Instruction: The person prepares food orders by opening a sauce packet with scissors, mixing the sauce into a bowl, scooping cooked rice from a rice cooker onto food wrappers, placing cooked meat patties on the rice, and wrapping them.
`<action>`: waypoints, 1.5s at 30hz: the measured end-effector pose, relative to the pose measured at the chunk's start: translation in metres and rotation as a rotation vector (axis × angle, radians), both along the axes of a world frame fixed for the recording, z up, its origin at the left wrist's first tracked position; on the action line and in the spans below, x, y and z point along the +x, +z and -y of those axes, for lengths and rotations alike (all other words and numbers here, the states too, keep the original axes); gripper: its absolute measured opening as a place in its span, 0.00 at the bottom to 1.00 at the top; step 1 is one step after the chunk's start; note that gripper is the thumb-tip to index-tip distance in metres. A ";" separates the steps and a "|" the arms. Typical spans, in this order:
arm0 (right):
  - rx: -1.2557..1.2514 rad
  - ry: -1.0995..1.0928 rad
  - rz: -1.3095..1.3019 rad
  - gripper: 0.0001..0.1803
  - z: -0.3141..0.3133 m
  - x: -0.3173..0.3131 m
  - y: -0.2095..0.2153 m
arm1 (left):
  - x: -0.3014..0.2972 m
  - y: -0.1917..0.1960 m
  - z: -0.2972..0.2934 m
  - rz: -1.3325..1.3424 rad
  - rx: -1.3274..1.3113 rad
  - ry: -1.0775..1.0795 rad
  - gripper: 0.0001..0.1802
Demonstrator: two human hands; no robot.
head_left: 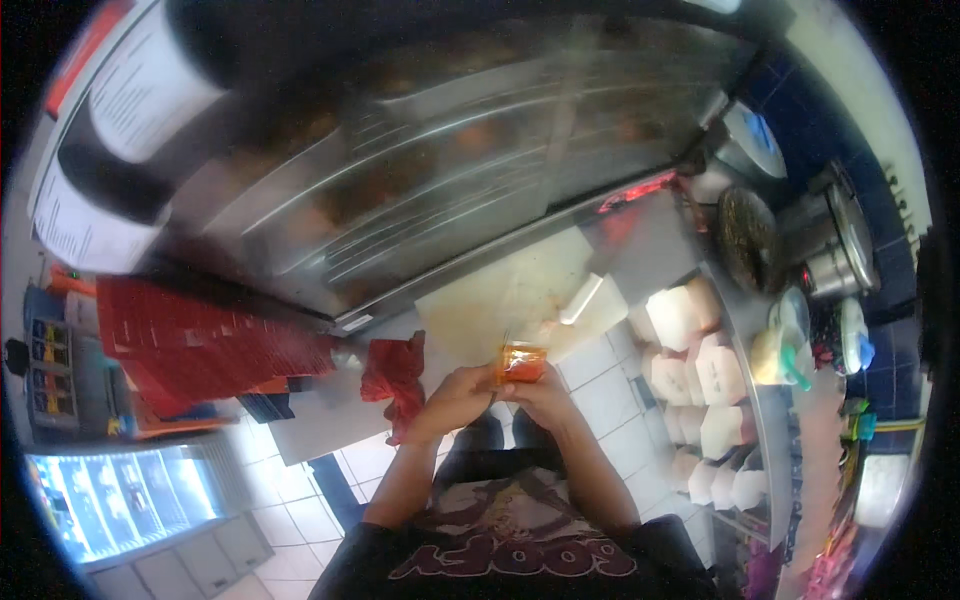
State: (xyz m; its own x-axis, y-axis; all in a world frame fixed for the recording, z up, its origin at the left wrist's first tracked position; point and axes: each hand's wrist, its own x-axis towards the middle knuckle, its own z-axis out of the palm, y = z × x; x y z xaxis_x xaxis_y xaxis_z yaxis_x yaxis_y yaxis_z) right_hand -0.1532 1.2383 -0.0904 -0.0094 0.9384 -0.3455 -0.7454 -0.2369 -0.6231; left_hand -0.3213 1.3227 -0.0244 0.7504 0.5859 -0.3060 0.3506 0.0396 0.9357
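Observation:
In front of my body, both hands hold a small shiny orange packet. My left hand has its fingers closed at the packet's left side. My right hand grips it from below and the right. Just beyond the packet lies a pale cutting board with stains on it. A white block-shaped handle rests on the board's right part; what it belongs to is blurred. To the left of my left hand, a crumpled red cloth hangs over the counter edge.
A glass-fronted display case stands behind the board. Stacked red cartons fill the left. Several open white cartons stand on the right, with metal pots farther back. A lit fridge is at the lower left.

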 end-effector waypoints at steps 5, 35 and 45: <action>0.031 0.028 -0.050 0.28 -0.002 0.020 0.006 | 0.011 -0.008 -0.001 -0.198 0.048 -0.094 0.28; 0.180 -1.252 -0.465 0.34 0.322 0.391 0.053 | 0.460 0.051 0.044 -0.219 0.279 -0.433 0.15; 0.290 -1.826 -0.399 0.31 0.366 0.424 0.084 | 0.798 -0.042 0.252 -0.211 -0.233 -1.169 0.35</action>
